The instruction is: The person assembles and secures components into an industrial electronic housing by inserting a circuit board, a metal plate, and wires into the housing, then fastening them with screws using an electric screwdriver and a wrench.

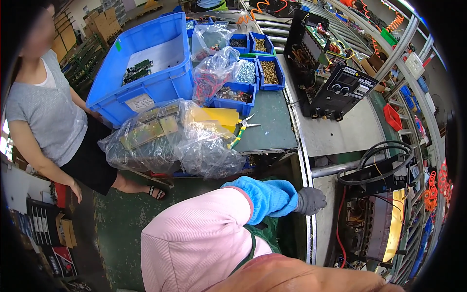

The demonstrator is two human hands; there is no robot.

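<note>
My left hand (311, 200), in a dark grey glove, is at the metal edge rail (302, 160) of the conveyor line. Its fingers are curled in, and whatever they may hold is hidden. A blue sleeve cover (265, 196) wraps the forearm below my pink sleeve. Right of this hand lies an opened machine chassis (369, 226) with wires, a yellow side and a black cable coil (362, 177). Farther off on the line stands a black machine (340, 92) with a knobbed front panel, its insides bare. My right hand does not show.
On the green bench (270, 121) are a large blue crate (146, 87) with a circuit board, several small blue screw bins (270, 73), bagged metal plates (151, 136) and green-handled pliers (241, 131). Another person (53, 112) stands at the left. Orange coiled hoses (430, 192) hang at the right.
</note>
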